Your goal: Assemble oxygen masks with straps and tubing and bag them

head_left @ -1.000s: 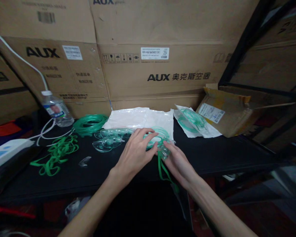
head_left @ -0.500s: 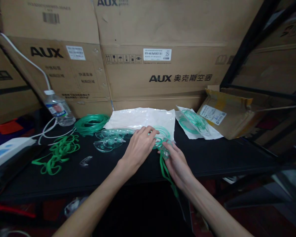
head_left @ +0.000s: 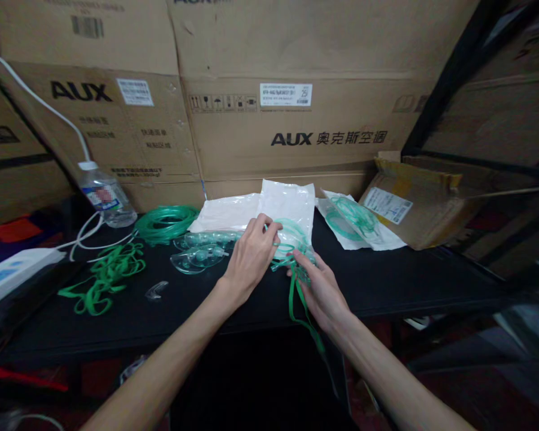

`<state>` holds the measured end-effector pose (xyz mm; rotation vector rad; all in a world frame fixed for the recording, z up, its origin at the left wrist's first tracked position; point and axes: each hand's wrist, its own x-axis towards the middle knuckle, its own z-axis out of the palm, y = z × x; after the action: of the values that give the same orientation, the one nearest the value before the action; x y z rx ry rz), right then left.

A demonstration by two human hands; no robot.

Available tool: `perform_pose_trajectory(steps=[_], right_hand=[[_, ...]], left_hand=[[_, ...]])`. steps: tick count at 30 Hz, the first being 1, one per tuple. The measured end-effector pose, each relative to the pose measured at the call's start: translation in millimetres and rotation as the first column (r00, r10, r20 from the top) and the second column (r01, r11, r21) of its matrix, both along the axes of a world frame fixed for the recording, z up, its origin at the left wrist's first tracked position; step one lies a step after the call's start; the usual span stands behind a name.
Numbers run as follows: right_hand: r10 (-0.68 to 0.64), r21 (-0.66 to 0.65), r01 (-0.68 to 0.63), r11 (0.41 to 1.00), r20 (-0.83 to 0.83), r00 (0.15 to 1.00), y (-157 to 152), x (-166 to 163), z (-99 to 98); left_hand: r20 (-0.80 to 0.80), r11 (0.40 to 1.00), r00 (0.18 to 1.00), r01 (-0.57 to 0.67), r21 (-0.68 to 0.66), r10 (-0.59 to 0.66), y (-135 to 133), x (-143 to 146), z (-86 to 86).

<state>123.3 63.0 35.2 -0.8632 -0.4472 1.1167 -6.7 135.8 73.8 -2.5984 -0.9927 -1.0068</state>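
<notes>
My left hand (head_left: 249, 257) pinches the lower edge of a white plastic pouch (head_left: 290, 203) and tilts it up off the black table (head_left: 161, 311). Green coiled tubing (head_left: 291, 236) sits at the pouch's mouth. My right hand (head_left: 321, 287) is closed on a clear mask piece (head_left: 302, 272) joined to that tubing. A green elastic strap (head_left: 299, 305) hangs from it over the table's front edge.
Clear masks (head_left: 197, 257) lie left of my hands, with a green tubing coil (head_left: 166, 222), loose green straps (head_left: 103, 275), a small clear clip (head_left: 156, 290), a water bottle (head_left: 103, 194) and a power strip (head_left: 13, 275). A bagged mask (head_left: 354, 224) and open carton (head_left: 413, 203) lie right. Cardboard boxes (head_left: 296, 120) stand behind.
The white pouch has risen from lying flat to standing tilted up under my left hand. My right hand stays on the mask piece, shifted slightly.
</notes>
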Motion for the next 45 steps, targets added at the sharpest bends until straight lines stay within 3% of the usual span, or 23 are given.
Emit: perform_pose_trajectory(steps=[7, 13, 24, 33, 39, 45], right_hand=[[-0.004, 0.021, 0.005, 1.000, -0.023, 1.000, -1, -2, 0.6], [-0.025, 0.025, 0.025, 0.999, -0.005, 1.000, 0, -3, 1.1], [-0.012, 0.053, 0.012, 0.999, 0.010, 1.000, -3, -4, 1.9], [-0.026, 0.045, 0.026, 0.999, -0.011, 1.000, -3, -4, 1.7], [-0.064, 0.104, 0.069, 0.992, -0.050, 0.997, 5, -5, -3.9], [0.002, 0.181, 0.012, 0.983, -0.077, 0.997, 4, -2, 5.9]], left_hand=[[0.043, 0.992, 0.993, 0.109, -0.059, -0.107, -16, -12, 7.1], [-0.143, 0.991, 0.989, 0.029, -0.134, -0.048, -9, -2, 16.4], [-0.202, 0.965, 0.972, -0.160, -0.208, 0.118, -2, 23, 15.3], [-0.236, 0.956, 0.946, -0.259, -0.139, 0.222, 0, 24, 19.6], [-0.252, 0.987, 0.959, -0.149, -0.061, 0.129, 1, 15, 15.5], [-0.208, 0.999, 0.978, -0.009, -0.044, 0.000, 1, 8, 8.1]])
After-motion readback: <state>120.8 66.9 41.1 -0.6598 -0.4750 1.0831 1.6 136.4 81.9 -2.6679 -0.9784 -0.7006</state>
